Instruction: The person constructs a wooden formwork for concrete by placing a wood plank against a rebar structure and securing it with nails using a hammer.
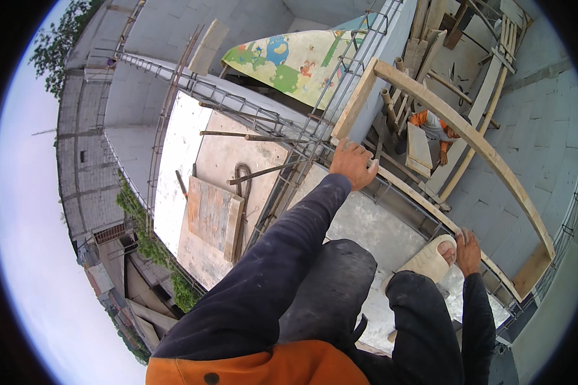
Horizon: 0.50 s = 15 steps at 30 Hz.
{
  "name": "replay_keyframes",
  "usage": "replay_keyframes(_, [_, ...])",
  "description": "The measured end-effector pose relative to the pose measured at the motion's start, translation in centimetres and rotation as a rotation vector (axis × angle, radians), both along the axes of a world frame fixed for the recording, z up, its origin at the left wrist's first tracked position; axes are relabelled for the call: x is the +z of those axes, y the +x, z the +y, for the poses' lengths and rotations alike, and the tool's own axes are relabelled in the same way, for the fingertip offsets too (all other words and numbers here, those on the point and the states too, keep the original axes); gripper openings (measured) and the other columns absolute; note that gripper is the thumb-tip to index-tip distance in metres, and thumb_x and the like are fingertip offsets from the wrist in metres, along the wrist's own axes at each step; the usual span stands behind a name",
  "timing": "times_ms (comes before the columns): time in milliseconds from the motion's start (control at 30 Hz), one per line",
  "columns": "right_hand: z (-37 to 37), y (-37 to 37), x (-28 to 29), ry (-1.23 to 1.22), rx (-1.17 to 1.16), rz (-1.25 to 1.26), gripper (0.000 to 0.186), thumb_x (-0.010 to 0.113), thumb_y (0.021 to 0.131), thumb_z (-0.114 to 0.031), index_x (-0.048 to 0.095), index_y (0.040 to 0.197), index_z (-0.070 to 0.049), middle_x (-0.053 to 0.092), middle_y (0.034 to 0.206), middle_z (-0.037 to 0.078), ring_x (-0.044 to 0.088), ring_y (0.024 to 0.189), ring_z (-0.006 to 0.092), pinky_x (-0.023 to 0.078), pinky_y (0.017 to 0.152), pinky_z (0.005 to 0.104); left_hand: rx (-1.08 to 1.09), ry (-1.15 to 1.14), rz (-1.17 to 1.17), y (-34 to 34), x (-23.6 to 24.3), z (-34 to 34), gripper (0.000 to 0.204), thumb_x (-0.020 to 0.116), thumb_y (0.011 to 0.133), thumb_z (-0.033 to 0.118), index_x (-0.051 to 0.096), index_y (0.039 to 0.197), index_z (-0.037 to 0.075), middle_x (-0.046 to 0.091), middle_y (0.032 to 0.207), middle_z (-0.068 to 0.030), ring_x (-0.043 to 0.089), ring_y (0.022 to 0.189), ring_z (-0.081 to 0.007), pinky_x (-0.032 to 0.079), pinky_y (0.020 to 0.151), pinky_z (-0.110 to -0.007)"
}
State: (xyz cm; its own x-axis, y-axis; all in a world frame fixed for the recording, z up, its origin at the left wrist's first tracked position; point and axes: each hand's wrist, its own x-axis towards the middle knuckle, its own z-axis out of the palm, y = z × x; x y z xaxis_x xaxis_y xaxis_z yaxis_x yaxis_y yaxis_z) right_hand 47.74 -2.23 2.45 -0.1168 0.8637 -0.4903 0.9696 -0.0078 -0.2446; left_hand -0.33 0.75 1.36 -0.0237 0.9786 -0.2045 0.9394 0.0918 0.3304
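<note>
A long rectangular wooden frame (459, 122), made of planks, stretches along the right side of the rebar beam. Around its near left corner my left hand (353, 165) is closed, thumb toward me, next to the upright end board (356, 99). My right hand (469, 252) grips the near long plank (424, 201) further right, beside my sandaled foot, with fingertips hooked over the edge. My knees are bent above a pale board platform (359, 212). The undersides of both grips are hidden.
Rebar cages (231, 96) cross at the beam junction. Left lie a loose board (212, 215) and a bent steel rod (243, 176). Below right, a person in orange sleeves (433, 125) is among planks and bamboo poles (475, 154). A printed sheet (289, 61) hangs beyond. The drop is open on the right.
</note>
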Motion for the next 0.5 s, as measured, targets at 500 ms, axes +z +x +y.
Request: replay_keyframes(500, [0.0,-0.2,2.0,0.028,-0.063,0.019,0.058,0.054,0.103,-0.049,0.069,0.129,0.000,0.071,0.121,0.026,0.068,0.114,0.0425,0.052,0.102,0.0498,-0.097,0.020,0.103,1.4,-0.9,0.8,0.041,0.055,0.100,0.040,0.078,0.118,0.011,0.075,0.126,-0.0111,0.061,0.130,-0.0281,0.026,0.124,-0.049])
